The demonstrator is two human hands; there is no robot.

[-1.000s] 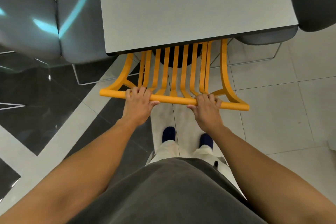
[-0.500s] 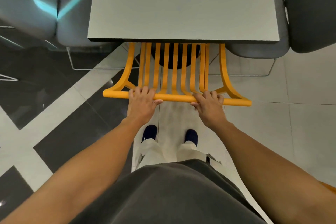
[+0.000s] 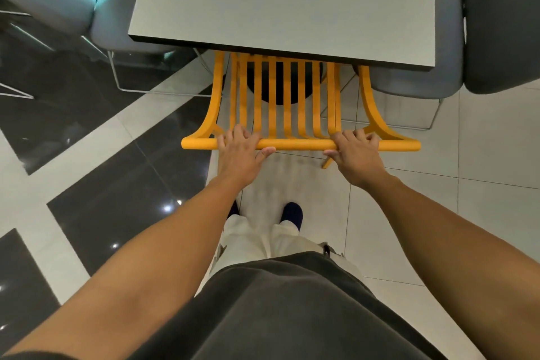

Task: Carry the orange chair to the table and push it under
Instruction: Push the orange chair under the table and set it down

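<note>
The orange chair [image 3: 298,143] stands against the near edge of the grey table [image 3: 280,2]. Its seat is hidden under the tabletop; only the slatted back and the top rail show. My left hand [image 3: 241,153] grips the top rail left of centre, fingers curled over it. My right hand [image 3: 355,155] grips the same rail right of centre. A dark round table base shows behind the slats.
A grey cushioned chair [image 3: 418,81] sits at the table's right side, another grey seat [image 3: 117,29] at its left, both with thin wire legs. A dark seat back [image 3: 502,23] stands far right. The floor has black and white tiles; my feet are below the chair.
The view has shifted so the table and chair sit further right and slightly turned. The chair back stays at the table edge, and both hands keep their grip on the rail.
</note>
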